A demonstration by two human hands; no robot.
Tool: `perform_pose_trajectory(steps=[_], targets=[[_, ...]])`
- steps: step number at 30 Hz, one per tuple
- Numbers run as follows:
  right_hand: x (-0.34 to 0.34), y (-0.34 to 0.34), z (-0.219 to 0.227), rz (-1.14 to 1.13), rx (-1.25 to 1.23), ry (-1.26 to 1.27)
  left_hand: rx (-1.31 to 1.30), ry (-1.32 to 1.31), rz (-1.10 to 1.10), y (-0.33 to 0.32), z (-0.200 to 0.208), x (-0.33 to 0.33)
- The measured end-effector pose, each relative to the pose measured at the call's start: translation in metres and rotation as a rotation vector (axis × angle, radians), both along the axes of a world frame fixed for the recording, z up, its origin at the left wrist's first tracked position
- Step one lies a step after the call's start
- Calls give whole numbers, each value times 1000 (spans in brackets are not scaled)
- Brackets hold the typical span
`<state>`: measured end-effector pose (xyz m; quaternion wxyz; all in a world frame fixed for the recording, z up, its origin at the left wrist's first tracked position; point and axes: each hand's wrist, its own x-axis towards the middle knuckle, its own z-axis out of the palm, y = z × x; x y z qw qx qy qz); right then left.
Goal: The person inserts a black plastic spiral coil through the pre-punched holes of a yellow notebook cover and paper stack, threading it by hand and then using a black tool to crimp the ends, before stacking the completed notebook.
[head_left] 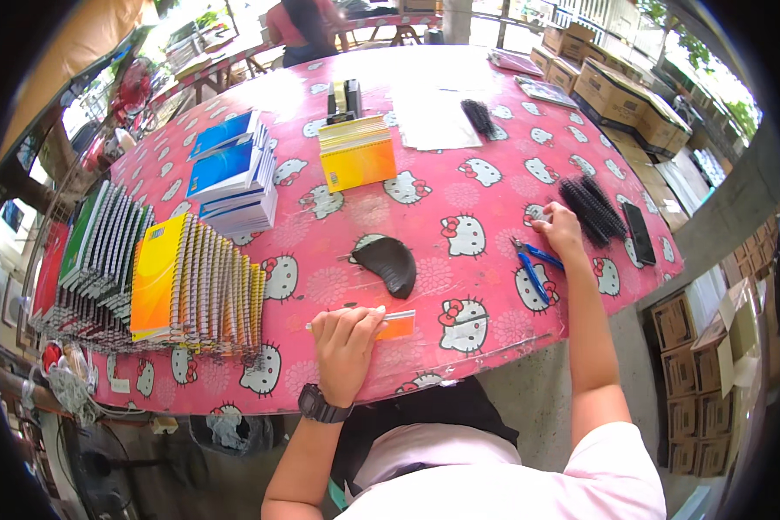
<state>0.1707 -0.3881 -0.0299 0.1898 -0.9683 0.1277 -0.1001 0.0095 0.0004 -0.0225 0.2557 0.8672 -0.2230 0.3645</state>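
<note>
Both of my hands are over the pink, cat-patterned desk [308, 377]. My left hand [347, 334], below which I wear a dark wristwatch [322, 404], is closed over the left part of an orange notebook [397, 326] lying near the front edge; its fingers are bent across the cover, and the right end sticks out past them. My right hand [558, 230] reaches farther forward, fingers curled, just beside a bundle of black spiral coils [593, 212]. I cannot tell whether those fingertips pinch a coil or nothing. Blue-handled pliers [535, 271] lie just below that hand, and a black phone [638, 234] lies to the right of the coils.

Ahead of my left hand is a dark curved piece [388, 265]. To my left stand spiral-bound notebooks with yellow-orange covers [160, 282], and next to them ones with green covers [94, 234]. Blue-covered stacks [225, 166] sit beyond. Near the middle is a block of yellow-covered books [358, 163], with a black device [344, 100] behind it. White sheets [433, 123] lie farther right, a smaller coil bundle [478, 119] at their edge. Cardboard boxes [615, 91] are piled past the far right side.
</note>
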Motion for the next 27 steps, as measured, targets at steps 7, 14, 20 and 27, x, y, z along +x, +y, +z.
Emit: perform_pose_trajectory(steps=[7, 14, 20, 27], targets=[[-20, 27, 29, 276, 188, -635, 60, 30, 63, -10, 9, 2], [-105, 154, 66, 881, 565, -4, 17, 128, 75, -10, 11, 10], [-110, 170, 48, 784, 749, -31, -13, 166, 65, -13, 16, 14], [-108, 176, 44, 812, 841, 55, -33, 169, 52, -12, 17, 13]])
